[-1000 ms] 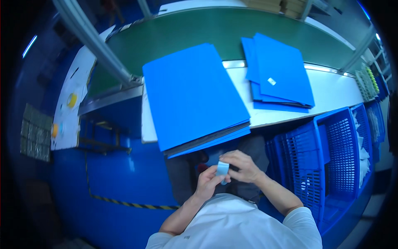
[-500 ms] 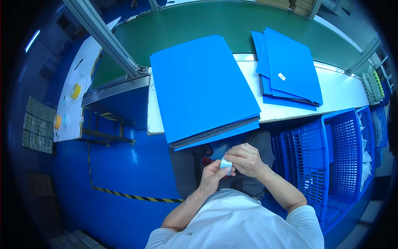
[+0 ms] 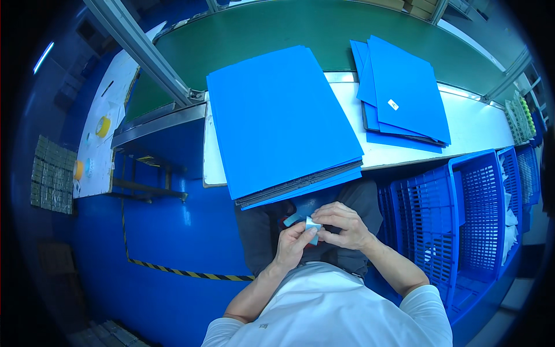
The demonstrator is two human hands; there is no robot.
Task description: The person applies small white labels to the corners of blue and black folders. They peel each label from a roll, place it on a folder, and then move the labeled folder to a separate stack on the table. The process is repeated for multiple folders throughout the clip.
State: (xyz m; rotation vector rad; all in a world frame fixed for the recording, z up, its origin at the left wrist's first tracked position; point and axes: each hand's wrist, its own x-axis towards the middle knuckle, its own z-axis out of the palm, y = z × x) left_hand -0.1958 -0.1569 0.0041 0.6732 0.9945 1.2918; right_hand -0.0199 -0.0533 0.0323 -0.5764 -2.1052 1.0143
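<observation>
- Worktop (image 3: 474, 124): front edge overhung, near its left corner, by a blue sheet stack (image 3: 283, 121).
- Right hand (image 3: 346, 226): curled against a pale-blue strip (image 3: 313, 222); grip cannot be told.
- Left hand (image 3: 293, 243): strip pinched.
- Strip: held between both hands, outside the front edge; long axis indeterminable.

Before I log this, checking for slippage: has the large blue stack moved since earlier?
No; the large blue stack keeps its place against the white bench.
</observation>
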